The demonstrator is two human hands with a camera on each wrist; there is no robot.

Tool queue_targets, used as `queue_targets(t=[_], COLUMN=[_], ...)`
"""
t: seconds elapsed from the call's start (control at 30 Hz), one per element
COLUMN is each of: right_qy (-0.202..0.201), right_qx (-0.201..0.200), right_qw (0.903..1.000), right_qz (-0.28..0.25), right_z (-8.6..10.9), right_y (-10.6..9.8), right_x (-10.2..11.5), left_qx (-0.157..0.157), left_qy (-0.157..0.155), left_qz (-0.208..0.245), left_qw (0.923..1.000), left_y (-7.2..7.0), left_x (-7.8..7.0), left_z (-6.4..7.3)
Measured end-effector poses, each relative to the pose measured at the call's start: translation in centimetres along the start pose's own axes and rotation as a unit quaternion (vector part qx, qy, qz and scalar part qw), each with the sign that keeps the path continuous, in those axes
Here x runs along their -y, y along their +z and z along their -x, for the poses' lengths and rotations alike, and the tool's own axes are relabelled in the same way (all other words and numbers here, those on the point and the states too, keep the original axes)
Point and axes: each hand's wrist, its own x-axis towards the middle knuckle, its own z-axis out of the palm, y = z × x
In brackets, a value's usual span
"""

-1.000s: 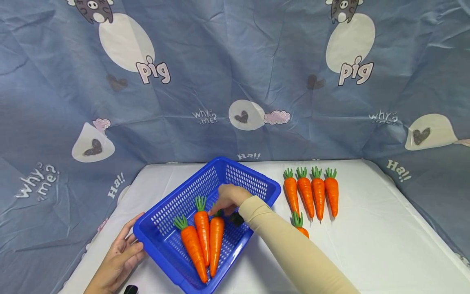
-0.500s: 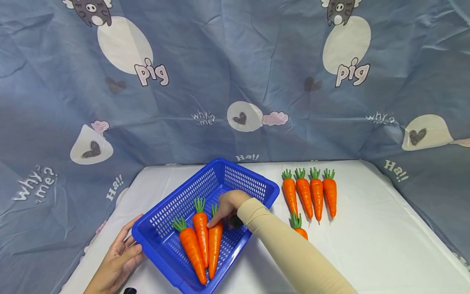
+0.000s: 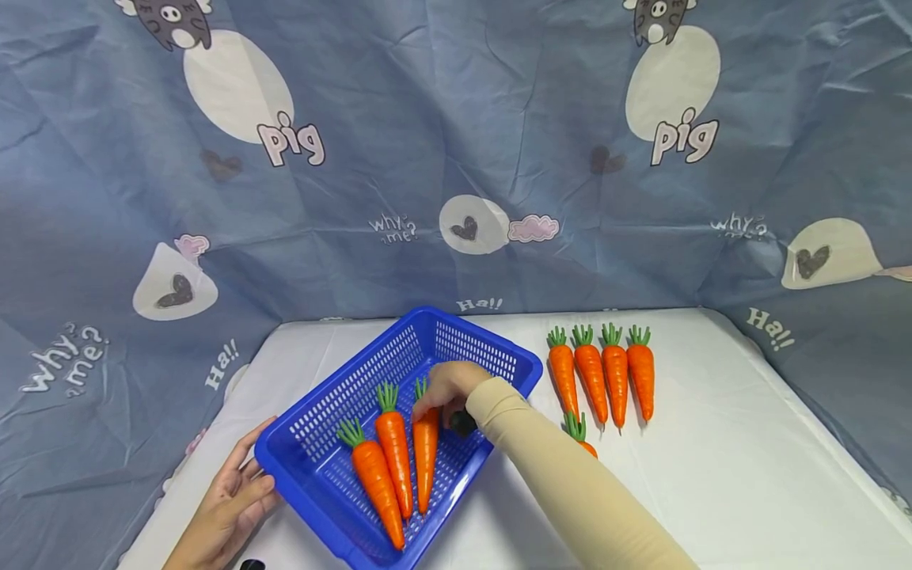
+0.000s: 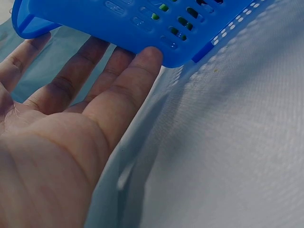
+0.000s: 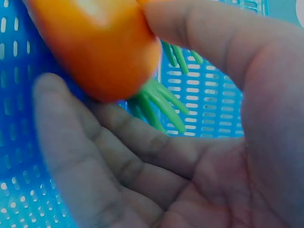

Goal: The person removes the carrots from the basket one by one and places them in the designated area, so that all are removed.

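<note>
A blue perforated plastic basket (image 3: 302, 503) stands at an angle on the white table. My right hand (image 3: 449, 388) reaches inside and pinches the top end of an orange carrot (image 3: 426, 459) near its green stem. In the right wrist view the thumb lies on one side of this carrot (image 5: 102, 47) and the fingers curl on the other. Two more carrots, a middle one (image 3: 394, 455) and a left one (image 3: 375, 491), lie beside it in the basket. My left hand (image 3: 231, 499) rests at the basket's near left corner, its fingers mostly straight with the tips against the plastic (image 4: 109, 21).
To the right of the basket, several carrots (image 3: 616, 384) lie in a row with their stems pointing away. Another carrot (image 3: 575, 431) is nearer, partly hidden by my right sleeve (image 3: 570, 483). A blue printed cloth (image 3: 456, 158) hangs behind the table.
My right hand has taken hold of the right-hand carrot in the basket and shifted it slightly away and to the right, opening a gap from the middle carrot. The left hand has stayed put.
</note>
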Motion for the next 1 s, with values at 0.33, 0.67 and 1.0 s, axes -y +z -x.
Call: queue_targets(t=[0.33,0.67,1.0], right_qy=[0.006,-0.019,-0.102], right_qx=[-0.053,-0.061,-0.102], right_qw=[0.9983,0.9955,0.9861], right_qz=[-0.023,-0.07,-0.081], right_z=[-0.2,0.0,1.0], right_y=[0.2,0.5,-1.3], right_x=[-0.3,-0.2,0.3], left_qx=[-0.009,0.001,0.023], left_qy=[-0.007,0.002,0.02], left_qz=[-0.005,0.008,0.024], left_qw=[0.9999,1.0,0.9993], left_y=[0.2,0.1,0.1], left_x=[-0.1,0.1,0.0], left_z=[0.0,-0.1,0.0])
